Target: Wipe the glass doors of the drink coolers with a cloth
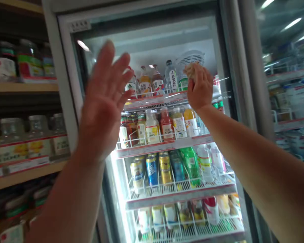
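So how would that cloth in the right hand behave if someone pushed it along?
Probably floppy: the cloth looks bunched and crumpled in the right hand. Likely light too, being small enough for one hand to hold most of it. It would probably fold rather than roll, since its edge looks uneven, not round and firm.

A glass door (147, 40) bars the refrigerated shelves (179, 196); below its upper edge, open room separates the left hand (102, 101) from the right hand (200, 87), while wooden shelves (22, 87) limit passage beyond its left edge.
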{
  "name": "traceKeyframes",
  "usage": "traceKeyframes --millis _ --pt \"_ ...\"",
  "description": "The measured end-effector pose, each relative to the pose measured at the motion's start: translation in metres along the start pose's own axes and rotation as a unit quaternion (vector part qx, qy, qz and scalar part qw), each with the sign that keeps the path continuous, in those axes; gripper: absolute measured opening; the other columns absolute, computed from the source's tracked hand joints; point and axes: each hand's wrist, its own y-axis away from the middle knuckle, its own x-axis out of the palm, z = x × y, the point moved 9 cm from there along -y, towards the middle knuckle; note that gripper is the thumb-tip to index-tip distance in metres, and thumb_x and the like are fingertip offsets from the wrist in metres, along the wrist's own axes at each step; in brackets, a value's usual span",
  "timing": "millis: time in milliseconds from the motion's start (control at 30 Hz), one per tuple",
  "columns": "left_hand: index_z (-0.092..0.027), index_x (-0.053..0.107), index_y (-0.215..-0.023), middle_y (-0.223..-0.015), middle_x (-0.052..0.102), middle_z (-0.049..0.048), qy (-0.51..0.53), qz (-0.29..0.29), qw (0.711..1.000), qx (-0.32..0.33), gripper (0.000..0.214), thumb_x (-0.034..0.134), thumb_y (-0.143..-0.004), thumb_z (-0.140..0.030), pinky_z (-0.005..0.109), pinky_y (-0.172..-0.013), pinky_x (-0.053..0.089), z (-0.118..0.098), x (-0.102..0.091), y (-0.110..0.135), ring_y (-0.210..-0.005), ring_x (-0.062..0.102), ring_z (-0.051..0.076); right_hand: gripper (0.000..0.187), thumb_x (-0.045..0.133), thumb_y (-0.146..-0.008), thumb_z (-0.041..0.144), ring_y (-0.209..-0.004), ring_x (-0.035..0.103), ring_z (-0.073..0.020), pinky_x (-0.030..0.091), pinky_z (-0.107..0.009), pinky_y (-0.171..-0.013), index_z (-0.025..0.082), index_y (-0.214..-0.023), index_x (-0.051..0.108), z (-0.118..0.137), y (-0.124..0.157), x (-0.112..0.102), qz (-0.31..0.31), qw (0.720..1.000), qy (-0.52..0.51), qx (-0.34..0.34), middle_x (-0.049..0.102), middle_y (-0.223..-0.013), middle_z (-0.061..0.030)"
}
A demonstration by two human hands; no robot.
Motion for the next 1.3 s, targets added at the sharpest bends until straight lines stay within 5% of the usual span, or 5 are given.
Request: traceKeyframes --millis 267,800,967,1133,1300 --pt "-0.021 0.036 -0.156 -0.164 0.023 0.0073 -0.301 -0.002 0.948 -0.098 0.063 0.025 -0.103 -0.053 0.059 -0.125 0.008 0.097 0.071 -0.021 -0.153 0.013 0.033 0.049 0.042 -0.092 0.025 -0.136 0.048 -0.0253 0.036 -0.049 -0.119 0.018 -0.139 0.054 0.000 0.001 -0.003 -0.045 0.998 -0.036 -0.029 0.057 -0.143 -0.0069" --pt "-0.021 0.029 -0.159 -0.166 0.015 0.0036 -0.361 0.016 0.926 -0.108 0.063 0.034 -0.102 -0.045 0.056 -0.126 0.005 0.094 0.084 -0.014 -0.154 0.007 0.031 0.049 0.038 -0.094 0.020 -0.136 0.047 -0.0288 0.035 -0.051 -0.119 0.008 -0.139 0.055 -0.009 0.003 -0.012 -0.062 0.997 -0.005 0.052 0.056 -0.144 -0.0133" --pt "-0.021 0.029 -0.158 -0.166 0.014 -0.0010 -0.352 0.009 0.930 -0.110 0.062 0.031 -0.103 -0.047 0.055 -0.127 0.003 0.094 0.083 -0.013 -0.154 0.007 0.031 0.047 0.041 -0.095 0.023 -0.134 0.051 -0.0221 0.039 -0.044 -0.118 0.022 -0.139 0.057 0.030 0.011 0.002 0.034 0.986 -0.028 -0.161 0.058 -0.143 -0.0015" --pt "-0.019 0.030 -0.158 -0.166 0.014 0.0015 -0.351 0.014 0.929 -0.114 0.062 0.032 -0.102 -0.047 0.055 -0.128 0.005 0.094 0.084 -0.013 -0.154 0.007 0.031 0.050 0.038 -0.092 0.020 -0.134 0.052 -0.0283 0.039 -0.053 -0.116 0.013 -0.137 0.058 -0.007 0.007 -0.016 -0.089 0.996 0.012 0.025 0.058 -0.143 -0.0098" --pt "-0.019 0.029 -0.158 -0.167 0.014 0.0028 -0.363 0.017 0.925 -0.112 0.062 0.034 -0.103 -0.047 0.055 -0.127 0.005 0.093 0.084 -0.013 -0.154 0.006 0.030 0.048 0.039 -0.097 0.025 -0.139 0.048 -0.0207 0.038 -0.044 -0.118 0.026 -0.142 0.054 0.039 0.018 0.007 0.084 0.977 -0.023 -0.197 0.053 -0.148 0.0001"
